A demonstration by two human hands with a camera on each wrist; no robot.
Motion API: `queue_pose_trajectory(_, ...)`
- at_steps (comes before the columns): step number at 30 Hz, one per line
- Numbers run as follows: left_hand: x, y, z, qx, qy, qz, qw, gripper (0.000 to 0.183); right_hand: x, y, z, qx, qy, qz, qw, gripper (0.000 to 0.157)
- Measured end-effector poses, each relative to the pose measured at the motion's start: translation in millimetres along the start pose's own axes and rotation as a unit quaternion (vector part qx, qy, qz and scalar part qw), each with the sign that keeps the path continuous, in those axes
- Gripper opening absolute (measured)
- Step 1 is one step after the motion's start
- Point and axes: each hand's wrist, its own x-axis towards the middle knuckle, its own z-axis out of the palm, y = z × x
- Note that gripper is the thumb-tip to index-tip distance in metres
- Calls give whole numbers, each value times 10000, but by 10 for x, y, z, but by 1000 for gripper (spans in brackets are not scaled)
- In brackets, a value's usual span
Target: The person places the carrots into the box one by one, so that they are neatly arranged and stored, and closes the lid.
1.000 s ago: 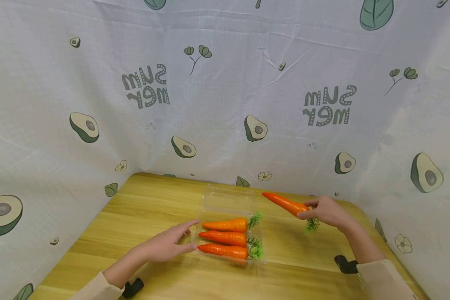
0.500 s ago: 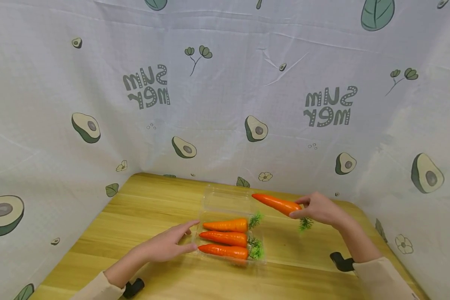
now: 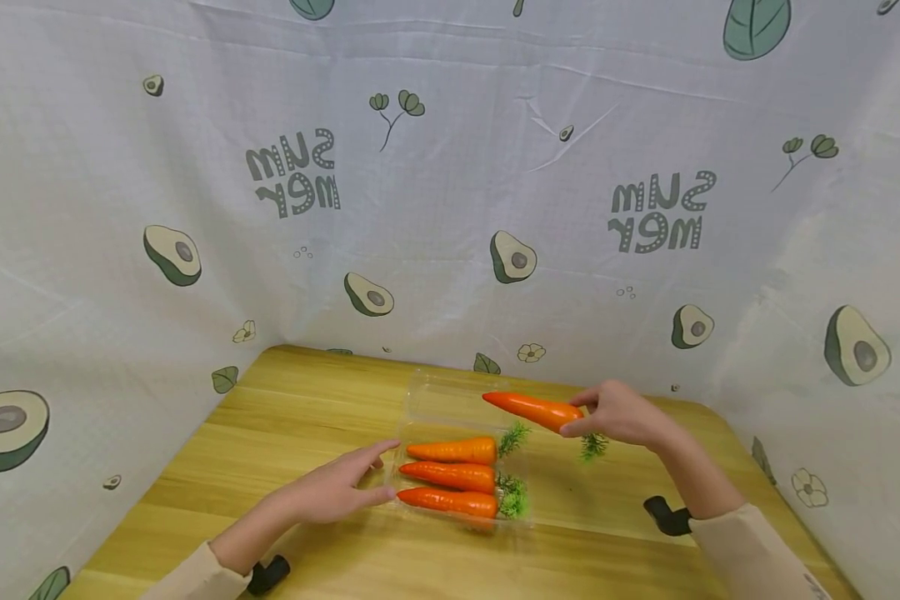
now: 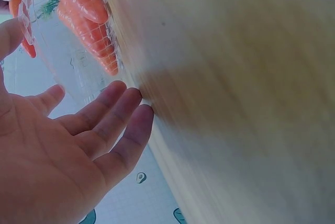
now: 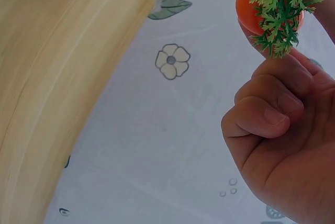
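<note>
A clear plastic box holds three orange carrots, side by side with their green tops to the right. At its left side my left hand touches the box's edge, fingers mostly straight; the left wrist view shows the palm bare. Above the table, right of the box's back part, my right hand pinches another carrot near its leafy end. That carrot's tip points left, over the see-through lid. In the right wrist view its green leaves hide much of the thick end, and the other fingers are curled.
The wooden table carries the box near its middle. A white cloth printed with avocados hangs behind and at both sides. Black wrist mounts sit below each forearm.
My right hand has moved left with the pinched carrot, bringing its tip over the open lid. The left hand and the three carrots in the box stay put.
</note>
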Motion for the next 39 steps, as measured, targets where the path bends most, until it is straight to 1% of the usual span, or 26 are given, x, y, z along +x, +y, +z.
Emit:
queue_pose_trajectory(7, 10, -16, -3, -42, -16, -8, 10000, 74, 83, -85, 51, 9, -142, -153, 9998, 44)
queue_pose_trajectory(10, 8, -15, -5, -52, -26, -7, 10000, 74, 107, -132, 65, -21, -139, -204, 9997, 43)
queue_pose_trajectory(17, -1, -1, -12, -75, -25, 37, 10000, 73, 149, -249, 108, -123, -153, -243, 9995, 56)
queue_pose_trajectory(20, -3, -1, -16, -84, -28, 17, 10000, 73, 174, -280, 141, -125, -214, -296, 9993, 58)
queue_pose_trajectory(29, 12, -20, -7, -20, 4, 12, 10000, 73, 274, -335, 238, -315, -385, -602, 9969, 52)
queue_pose_trajectory(33, 21, -11, -10, -26, 12, 27, 10000, 73, 311, -384, 270, -374, -471, -662, 9960, 48)
queue_pose_trajectory(39, 12, 9, -6, -44, 18, 34, 10000, 73, 347, -435, 332, -365, -613, -696, 9950, 50)
